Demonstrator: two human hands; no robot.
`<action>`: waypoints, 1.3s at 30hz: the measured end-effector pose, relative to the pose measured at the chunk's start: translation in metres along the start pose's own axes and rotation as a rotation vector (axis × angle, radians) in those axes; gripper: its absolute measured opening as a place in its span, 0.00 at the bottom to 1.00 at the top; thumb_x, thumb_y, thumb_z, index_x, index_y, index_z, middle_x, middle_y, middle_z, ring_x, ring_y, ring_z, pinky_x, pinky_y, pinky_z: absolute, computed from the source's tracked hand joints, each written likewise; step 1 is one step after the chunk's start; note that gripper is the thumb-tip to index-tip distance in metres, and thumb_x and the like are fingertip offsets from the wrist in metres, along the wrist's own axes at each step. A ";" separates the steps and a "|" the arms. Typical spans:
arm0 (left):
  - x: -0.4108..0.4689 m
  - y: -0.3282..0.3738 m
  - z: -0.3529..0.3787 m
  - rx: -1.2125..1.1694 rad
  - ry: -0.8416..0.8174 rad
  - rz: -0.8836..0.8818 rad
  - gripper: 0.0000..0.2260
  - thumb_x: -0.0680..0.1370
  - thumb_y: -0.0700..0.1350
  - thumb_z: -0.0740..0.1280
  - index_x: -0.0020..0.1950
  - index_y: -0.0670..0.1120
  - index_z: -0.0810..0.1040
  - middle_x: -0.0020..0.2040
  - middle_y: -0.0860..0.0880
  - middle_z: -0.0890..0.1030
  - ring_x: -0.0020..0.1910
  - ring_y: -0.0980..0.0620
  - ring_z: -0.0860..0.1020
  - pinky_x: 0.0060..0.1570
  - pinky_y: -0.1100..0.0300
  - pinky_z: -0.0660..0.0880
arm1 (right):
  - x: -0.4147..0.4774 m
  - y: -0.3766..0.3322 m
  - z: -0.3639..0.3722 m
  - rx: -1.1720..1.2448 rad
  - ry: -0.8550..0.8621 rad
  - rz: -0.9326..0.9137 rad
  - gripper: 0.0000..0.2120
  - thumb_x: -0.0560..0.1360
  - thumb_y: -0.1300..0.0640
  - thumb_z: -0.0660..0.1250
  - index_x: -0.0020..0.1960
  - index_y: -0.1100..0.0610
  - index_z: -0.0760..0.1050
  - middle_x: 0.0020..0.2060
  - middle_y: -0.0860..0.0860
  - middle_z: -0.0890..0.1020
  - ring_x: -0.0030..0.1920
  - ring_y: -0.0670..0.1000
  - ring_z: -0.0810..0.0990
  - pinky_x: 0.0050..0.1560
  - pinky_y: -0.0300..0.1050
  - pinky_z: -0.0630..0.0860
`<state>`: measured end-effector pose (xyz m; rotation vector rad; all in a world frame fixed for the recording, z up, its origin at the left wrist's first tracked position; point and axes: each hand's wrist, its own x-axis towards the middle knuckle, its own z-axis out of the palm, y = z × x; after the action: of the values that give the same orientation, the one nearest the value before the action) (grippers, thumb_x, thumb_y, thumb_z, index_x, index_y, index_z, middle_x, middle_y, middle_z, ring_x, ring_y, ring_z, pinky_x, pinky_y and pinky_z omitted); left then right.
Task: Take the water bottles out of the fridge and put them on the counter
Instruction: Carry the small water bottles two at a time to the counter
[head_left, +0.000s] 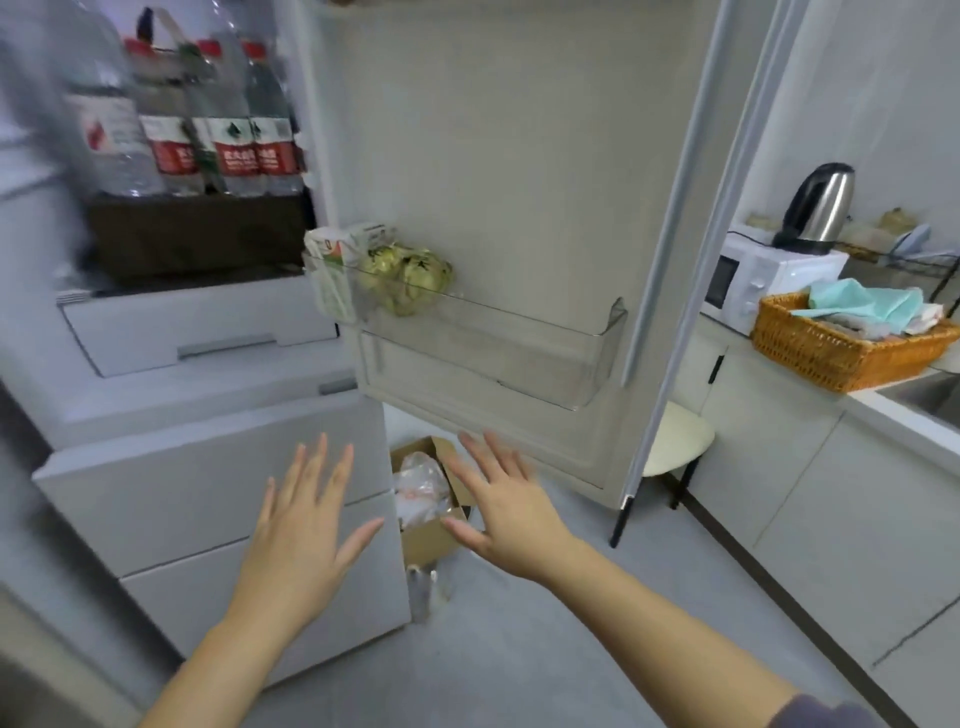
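Observation:
Several clear water bottles (228, 130) with red caps and red-and-white labels stand side by side on a shelf inside the open fridge (197, 332) at the upper left. A larger bottle (101, 114) stands at their left. My left hand (304, 525) and my right hand (501, 504) are both held out low in front of the fridge's drawers, fingers spread and holding nothing, well below the bottles. The counter (893, 405) runs along the right side.
The fridge door (519, 182) stands open in the middle; its bin (519, 343) holds a carton and a bag of greens. On the counter sit a wicker basket (841, 348) with cloths, a microwave (769, 280) and a kettle (821, 208). A stool (675, 441) and a cardboard box (431, 499) stand on the floor.

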<state>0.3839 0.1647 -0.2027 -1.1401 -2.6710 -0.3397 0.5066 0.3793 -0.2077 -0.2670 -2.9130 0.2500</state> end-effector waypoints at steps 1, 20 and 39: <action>0.009 -0.012 0.000 0.005 0.008 -0.026 0.42 0.74 0.72 0.37 0.79 0.46 0.55 0.78 0.43 0.55 0.77 0.43 0.54 0.72 0.42 0.57 | 0.019 -0.002 0.004 0.015 -0.013 -0.013 0.34 0.76 0.35 0.52 0.79 0.43 0.50 0.80 0.49 0.51 0.80 0.56 0.43 0.76 0.57 0.48; 0.138 -0.213 -0.024 0.066 0.145 -0.269 0.42 0.72 0.73 0.33 0.79 0.51 0.48 0.79 0.48 0.46 0.78 0.48 0.44 0.74 0.47 0.49 | 0.283 -0.092 0.048 0.107 -0.052 -0.230 0.33 0.80 0.38 0.56 0.79 0.41 0.45 0.80 0.44 0.43 0.79 0.50 0.37 0.77 0.52 0.42; 0.382 -0.368 -0.087 0.065 0.204 -0.093 0.33 0.80 0.63 0.54 0.80 0.51 0.47 0.80 0.47 0.47 0.78 0.47 0.44 0.76 0.46 0.48 | 0.564 -0.184 -0.006 0.022 0.263 0.074 0.33 0.80 0.48 0.60 0.80 0.46 0.47 0.80 0.50 0.47 0.80 0.55 0.42 0.77 0.60 0.49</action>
<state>-0.1327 0.1507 -0.0570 -0.9114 -2.5408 -0.3607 -0.0649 0.3128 -0.0621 -0.3742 -2.6425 0.2381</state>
